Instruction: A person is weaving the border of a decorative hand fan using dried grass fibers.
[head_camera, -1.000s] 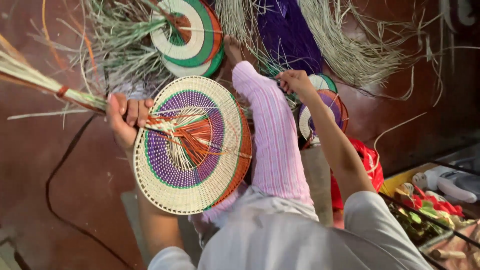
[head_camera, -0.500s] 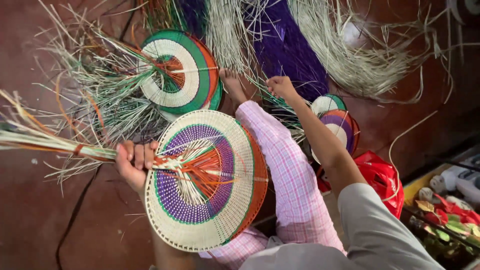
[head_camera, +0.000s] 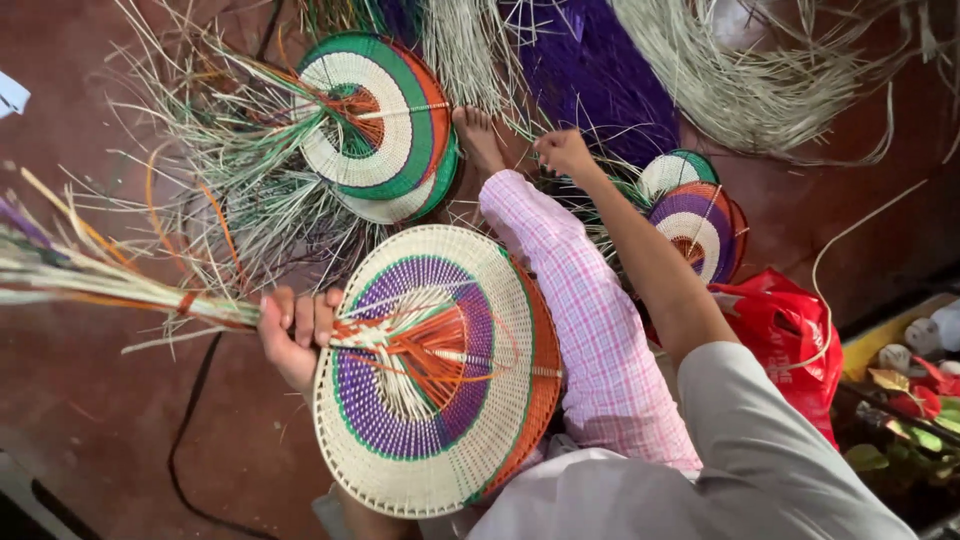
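Left hand (head_camera: 292, 335): we clenched the woven fan (head_camera: 435, 370) at its strand bundle (head_camera: 110, 280), steadying it.
Right hand (head_camera: 562, 152): reached far, fingers curled among loose straw (head_camera: 600, 190); grasp unclear.

The left hand (head_camera: 292, 335) is closed in a fist, fingers curled over, knuckles up, low at the person's left side. The right arm stretches forward, nearly straight — its right hand (head_camera: 562, 152) held out, fingers loosely bent.

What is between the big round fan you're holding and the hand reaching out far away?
In the head view, a leg in pink checked cloth lies between the woven fan in the left hand and the right hand.
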